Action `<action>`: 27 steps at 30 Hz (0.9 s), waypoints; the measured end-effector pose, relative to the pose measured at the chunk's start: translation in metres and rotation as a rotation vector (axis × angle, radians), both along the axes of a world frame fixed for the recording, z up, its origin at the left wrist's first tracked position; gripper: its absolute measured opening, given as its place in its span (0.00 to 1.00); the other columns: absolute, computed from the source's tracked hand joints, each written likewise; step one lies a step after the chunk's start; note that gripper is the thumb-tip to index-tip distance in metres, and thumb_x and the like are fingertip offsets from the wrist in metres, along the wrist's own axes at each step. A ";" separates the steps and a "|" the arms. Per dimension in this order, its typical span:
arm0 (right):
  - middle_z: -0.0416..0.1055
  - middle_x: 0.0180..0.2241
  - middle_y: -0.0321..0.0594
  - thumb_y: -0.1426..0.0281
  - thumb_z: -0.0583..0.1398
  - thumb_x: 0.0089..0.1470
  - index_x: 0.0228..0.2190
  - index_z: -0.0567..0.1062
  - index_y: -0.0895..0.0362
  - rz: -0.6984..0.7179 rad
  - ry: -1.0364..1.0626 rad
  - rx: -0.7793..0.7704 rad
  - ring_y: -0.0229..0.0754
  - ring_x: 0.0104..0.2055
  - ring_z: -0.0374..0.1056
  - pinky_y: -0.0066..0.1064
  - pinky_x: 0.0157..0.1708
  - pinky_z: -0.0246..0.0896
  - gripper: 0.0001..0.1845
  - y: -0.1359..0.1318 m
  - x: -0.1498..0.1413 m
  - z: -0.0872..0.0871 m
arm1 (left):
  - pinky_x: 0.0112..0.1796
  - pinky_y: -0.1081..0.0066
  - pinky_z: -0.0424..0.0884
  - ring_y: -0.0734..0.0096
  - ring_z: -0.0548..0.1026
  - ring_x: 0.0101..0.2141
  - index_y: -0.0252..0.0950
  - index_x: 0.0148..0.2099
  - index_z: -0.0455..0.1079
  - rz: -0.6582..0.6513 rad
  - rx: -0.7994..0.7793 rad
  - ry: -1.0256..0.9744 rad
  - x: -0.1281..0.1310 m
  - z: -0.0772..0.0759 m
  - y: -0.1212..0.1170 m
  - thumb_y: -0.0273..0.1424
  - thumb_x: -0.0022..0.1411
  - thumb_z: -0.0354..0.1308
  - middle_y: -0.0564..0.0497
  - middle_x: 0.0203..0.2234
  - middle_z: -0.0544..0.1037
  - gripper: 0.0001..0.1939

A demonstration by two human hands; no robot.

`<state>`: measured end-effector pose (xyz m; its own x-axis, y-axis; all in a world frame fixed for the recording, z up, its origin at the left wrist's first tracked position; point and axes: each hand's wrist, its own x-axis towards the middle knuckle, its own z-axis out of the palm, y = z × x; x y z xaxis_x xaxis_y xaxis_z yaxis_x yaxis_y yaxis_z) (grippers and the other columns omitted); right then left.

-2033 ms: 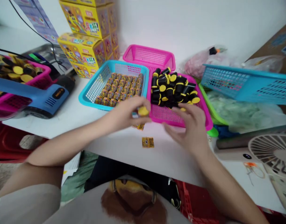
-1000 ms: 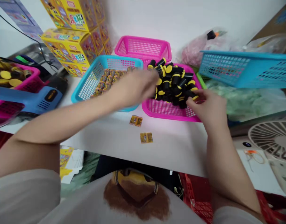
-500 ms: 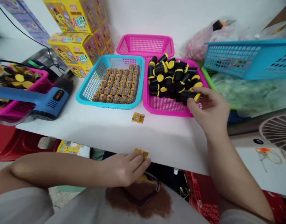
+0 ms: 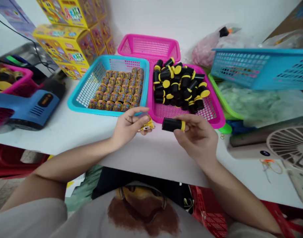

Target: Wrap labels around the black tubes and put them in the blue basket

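Observation:
My left hand (image 4: 129, 127) pinches a small yellow printed sleeve label (image 4: 149, 125) between thumb and fingers, above the white table. Facing it across a narrow gap, my right hand (image 4: 201, 137) grips a black canister (image 4: 171, 124) by its yellow-capped end, the dark end pointing left. The canister and label are apart. Behind my right hand, a pink basket (image 4: 217, 120) holds a loose pile of similar black canisters (image 4: 175, 86). Left of it, a turquoise basket (image 4: 71, 102) contains rows of canisters (image 4: 114, 96) wearing colourful printed labels.
A blue heat gun (image 4: 40, 107) lies at the left, near yellow printed boxes (image 4: 67, 46). Another pink basket (image 4: 150, 39) stands behind. On the right are a raised blue basket (image 4: 240, 67), a green basket (image 4: 224, 102) with bagged items, and a fan (image 4: 290, 142).
My right hand has lifted a black canister out of the pink basket and brought it left and nearer. My left hand has risen from the table's front edge with a label.

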<state>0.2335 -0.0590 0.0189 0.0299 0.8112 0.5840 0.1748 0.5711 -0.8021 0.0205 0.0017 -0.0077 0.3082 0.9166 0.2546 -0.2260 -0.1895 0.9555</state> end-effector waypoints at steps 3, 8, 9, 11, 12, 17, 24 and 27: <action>0.79 0.43 0.38 0.73 0.69 0.57 0.47 0.79 0.49 0.035 0.047 -0.002 0.37 0.41 0.77 0.29 0.42 0.78 0.16 -0.005 -0.002 0.001 | 0.23 0.73 0.78 0.64 0.84 0.25 0.39 0.62 0.66 -0.165 0.031 0.007 -0.004 -0.002 -0.004 0.52 0.67 0.65 0.54 0.23 0.81 0.31; 0.79 0.39 0.37 0.66 0.67 0.62 0.48 0.80 0.47 0.128 0.108 -0.131 0.37 0.35 0.77 0.28 0.31 0.76 0.12 -0.002 0.004 0.001 | 0.23 0.72 0.74 0.68 0.79 0.21 0.43 0.68 0.64 -0.223 0.244 0.082 -0.010 -0.007 -0.003 0.53 0.66 0.65 0.56 0.20 0.79 0.35; 0.80 0.40 0.37 0.65 0.67 0.62 0.48 0.80 0.47 0.155 0.111 -0.151 0.37 0.36 0.77 0.29 0.31 0.76 0.12 -0.002 0.004 0.001 | 0.24 0.73 0.75 0.69 0.79 0.21 0.43 0.68 0.66 -0.221 0.292 0.098 -0.010 -0.008 -0.003 0.51 0.66 0.66 0.56 0.21 0.79 0.34; 0.80 0.40 0.37 0.64 0.68 0.61 0.48 0.80 0.47 0.201 0.092 -0.183 0.38 0.37 0.78 0.29 0.32 0.76 0.13 -0.004 0.004 0.001 | 0.30 0.74 0.78 0.69 0.81 0.25 0.45 0.68 0.67 -0.207 0.413 0.117 -0.009 -0.009 -0.004 0.44 0.69 0.66 0.56 0.23 0.81 0.30; 0.81 0.40 0.37 0.63 0.68 0.61 0.48 0.80 0.46 0.211 0.078 -0.189 0.39 0.38 0.79 0.29 0.33 0.77 0.13 -0.005 0.004 0.002 | 0.32 0.74 0.79 0.69 0.83 0.28 0.46 0.69 0.66 -0.194 0.480 0.124 -0.009 -0.009 -0.004 0.41 0.71 0.64 0.57 0.25 0.82 0.28; 0.81 0.41 0.39 0.61 0.68 0.61 0.48 0.80 0.44 0.156 0.011 -0.147 0.40 0.38 0.78 0.30 0.31 0.76 0.12 -0.009 0.004 0.006 | 0.39 0.73 0.82 0.67 0.86 0.36 0.48 0.73 0.59 -0.107 0.638 0.232 -0.010 -0.006 -0.006 0.41 0.74 0.59 0.57 0.27 0.83 0.30; 0.80 0.41 0.39 0.72 0.69 0.56 0.46 0.81 0.47 0.138 -0.095 -0.114 0.40 0.40 0.78 0.31 0.37 0.80 0.15 -0.007 0.006 0.011 | 0.36 0.68 0.82 0.62 0.86 0.34 0.47 0.73 0.56 -0.057 0.500 0.274 -0.013 -0.009 -0.011 0.52 0.72 0.57 0.54 0.28 0.84 0.34; 0.80 0.42 0.39 0.74 0.70 0.53 0.45 0.82 0.48 0.077 -0.127 -0.089 0.40 0.41 0.78 0.32 0.39 0.81 0.18 -0.006 0.006 0.009 | 0.35 0.69 0.82 0.63 0.86 0.32 0.47 0.74 0.54 -0.055 0.489 0.289 -0.014 -0.008 -0.015 0.49 0.72 0.60 0.55 0.29 0.84 0.35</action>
